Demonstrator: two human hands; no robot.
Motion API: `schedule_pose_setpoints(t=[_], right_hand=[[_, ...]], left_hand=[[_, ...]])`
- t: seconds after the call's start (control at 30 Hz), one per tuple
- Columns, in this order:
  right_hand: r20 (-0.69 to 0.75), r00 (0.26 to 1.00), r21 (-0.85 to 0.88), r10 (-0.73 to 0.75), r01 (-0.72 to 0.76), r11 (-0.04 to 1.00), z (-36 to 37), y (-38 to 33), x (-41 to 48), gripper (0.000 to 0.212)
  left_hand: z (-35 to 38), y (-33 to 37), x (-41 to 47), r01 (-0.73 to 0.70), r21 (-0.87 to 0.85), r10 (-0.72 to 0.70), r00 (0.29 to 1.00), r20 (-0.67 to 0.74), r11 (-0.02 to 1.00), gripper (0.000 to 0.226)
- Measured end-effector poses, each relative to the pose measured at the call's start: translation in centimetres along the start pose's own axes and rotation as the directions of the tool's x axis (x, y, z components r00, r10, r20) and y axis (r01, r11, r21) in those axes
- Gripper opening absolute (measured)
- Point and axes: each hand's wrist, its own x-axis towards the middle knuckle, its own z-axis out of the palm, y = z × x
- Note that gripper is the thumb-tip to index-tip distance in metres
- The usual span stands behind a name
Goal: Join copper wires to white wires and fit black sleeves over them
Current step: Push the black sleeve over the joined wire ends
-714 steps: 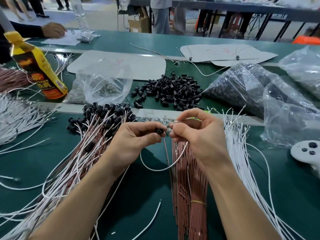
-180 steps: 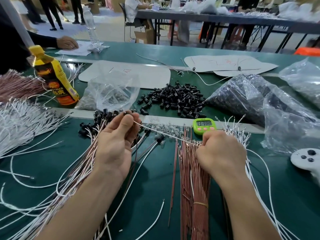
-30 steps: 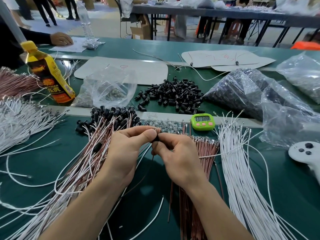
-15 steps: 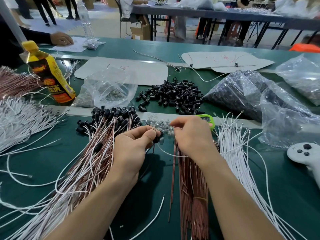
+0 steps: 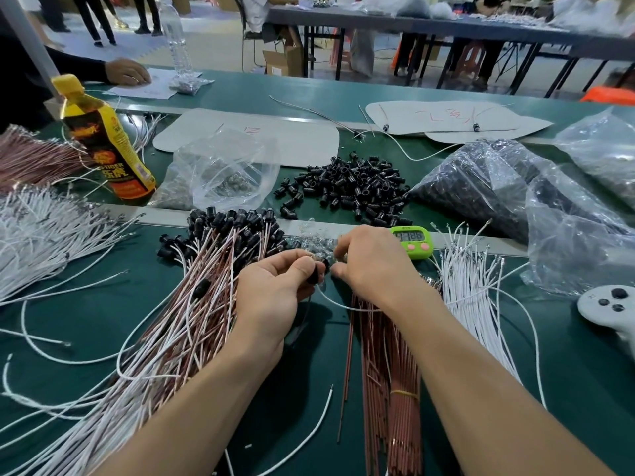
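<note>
At the middle of the desk (image 5: 86, 321), the left hand (image 5: 271, 297) has its fingers (image 5: 300, 266) pinched tight on one black sleeve (image 5: 313, 275). A white wire (image 5: 338, 305) loops out below it and runs under the right hand (image 5: 372, 266). That hand's fingers (image 5: 343, 243) are curled in close, right by the sleeve's mouth; whether they grip anything, I cannot tell. This looks like the sleeving step. The trick here is to hold the sleeve steady, line the joint up with the bore, and feed it straight so the wire doesn't kink. Below the hands lies the copper wires bundle (image 5: 385, 355), the loose white wires (image 5: 470, 304) wait to the right, and the finished pile (image 5: 192, 310) fans out to the left.
</note>
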Motion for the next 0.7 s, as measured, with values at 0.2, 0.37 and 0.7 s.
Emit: schedule_pose_setpoints(t=[0.2,0.37,0.7], right_hand=[[-0.172,0.984,0.181,0.051,-0.02,0.983,0.6,0.3,-0.9,0.016],[-0.027,0.966,0.925,0.258,-0.074,0.374,-1.4,0.7,-3.5,0.025],[-0.031,0.98,0.935,0.199,-0.043,0.353,-1.0,1.5,-6.0,0.018]], left_hand=[[-0.1,-0.3,0.0,-0.056,0.051,0.053,0.998,0.042,0.997,0.017],[0.0,-0.4,-0.2,-0.124,0.129,0.112,0.989,0.095,0.984,0.022],[0.1,-0.5,-1.0,-0.222,0.266,0.168,0.963,0.21,0.938,0.025]])
